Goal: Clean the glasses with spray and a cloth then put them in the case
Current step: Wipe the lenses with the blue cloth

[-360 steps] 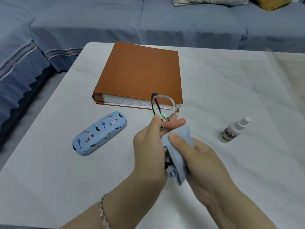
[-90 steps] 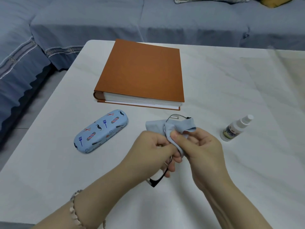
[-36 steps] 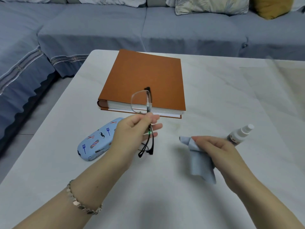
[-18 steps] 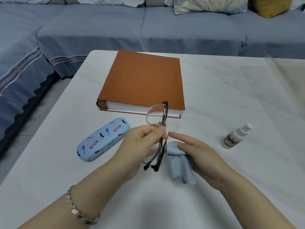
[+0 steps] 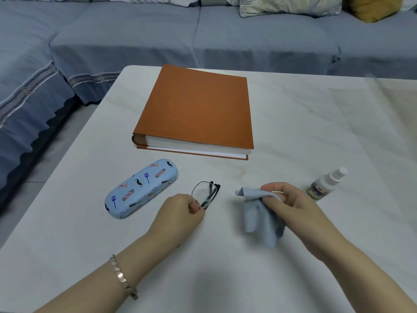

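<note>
table: white marble-look tabletop (image 5: 293, 136), grey-blue fabric sofa (image 5: 248, 41) on far side
book: thick orange hardcover album (image 5: 196, 107), closed, flat, far centre
case: light-blue barber-print hard glasses case (image 5: 141, 187), closed, left of the glasses, apart from them
right hand (image 5: 295, 208): fingers pinching light-blue microfibre cloth (image 5: 259, 215), cloth hangs down toward the table
left hand (image 5: 180, 214): fingertips pinching folded thin dark-metal-frame glasses (image 5: 206, 194), near centre, low over the table
spray: small white spray bottle (image 5: 326, 184), lying tilted, right of cloth hand
</note>
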A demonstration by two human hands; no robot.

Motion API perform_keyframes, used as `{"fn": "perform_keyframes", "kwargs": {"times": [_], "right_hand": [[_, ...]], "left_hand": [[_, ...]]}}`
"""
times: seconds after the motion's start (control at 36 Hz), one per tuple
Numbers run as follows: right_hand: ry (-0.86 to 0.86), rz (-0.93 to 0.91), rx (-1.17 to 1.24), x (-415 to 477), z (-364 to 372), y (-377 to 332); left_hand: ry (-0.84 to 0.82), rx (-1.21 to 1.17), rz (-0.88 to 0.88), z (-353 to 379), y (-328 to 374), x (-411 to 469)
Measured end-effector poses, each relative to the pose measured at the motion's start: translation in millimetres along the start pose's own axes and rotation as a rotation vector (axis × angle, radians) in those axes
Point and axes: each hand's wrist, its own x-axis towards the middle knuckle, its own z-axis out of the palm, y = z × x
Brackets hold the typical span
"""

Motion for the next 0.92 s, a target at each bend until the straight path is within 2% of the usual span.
{"fn": "perform_keyframes", "kwargs": {"times": [0.08,0.19,0.25,0.28,0.33,0.39,0.44,0.47,0.53,0.61,0.75,0.83,0.92], "right_hand": [[0.02,-0.088,-0.069,-0.9,-2.5,-2.9],[0.08,-0.173,-0.165,-2.2,-2.4,-8.0],[0.112,-0.211,-0.192,-2.3,-2.9,-9.4],[0.115,-0.213,-0.185,-2.4,-3.1,-10.5],[0.097,-0.172,-0.112,-3.8,-2.2,-14.4],[0.037,-0.091,0.008,-5.3,1.6,-18.3],[-0.023,-0.018,0.089,-6.7,4.9,-19.8],[-0.04,0.015,0.116,-7.3,5.9,-19.7],[-0.063,0.057,0.126,-8.2,6.5,-18.4],[-0.047,0.071,0.039,-9.1,2.9,-16.3],[0.101,0.057,-0.175,-8.3,-0.5,-7.0],[0.117,0.05,-0.143,-8.4,0.6,-1.8],[0.104,0.077,-0.022,-8.4,-1.2,3.0]], "left_hand": [[0.051,0.047,0.014,1.3,-5.0,2.3],[0.156,0.147,0.124,-2.4,-3.3,2.4],[0.189,0.072,0.216,-6.4,6.3,-0.9],[0.152,-0.024,0.24,-7.3,13.0,-2.6],[-0.07,-0.351,0.162,-7.9,28.7,-6.2],[-0.398,-0.652,0.063,-8.0,40.8,-8.8],[-0.643,-0.812,0.022,-6.9,45.7,-10.7],[-0.692,-0.862,-0.003,-5.8,47.0,-11.4],[-0.671,-0.938,-0.066,-3.2,49.1,-12.1],[-0.554,-1.011,-0.134,0.6,50.0,-10.6],[-0.391,-0.94,-0.094,1.4,49.9,-9.9],[-0.265,-0.906,-0.085,2.4,51.6,-9.8],[-0.181,-0.916,-0.002,2.1,52.7,-8.7]]}}
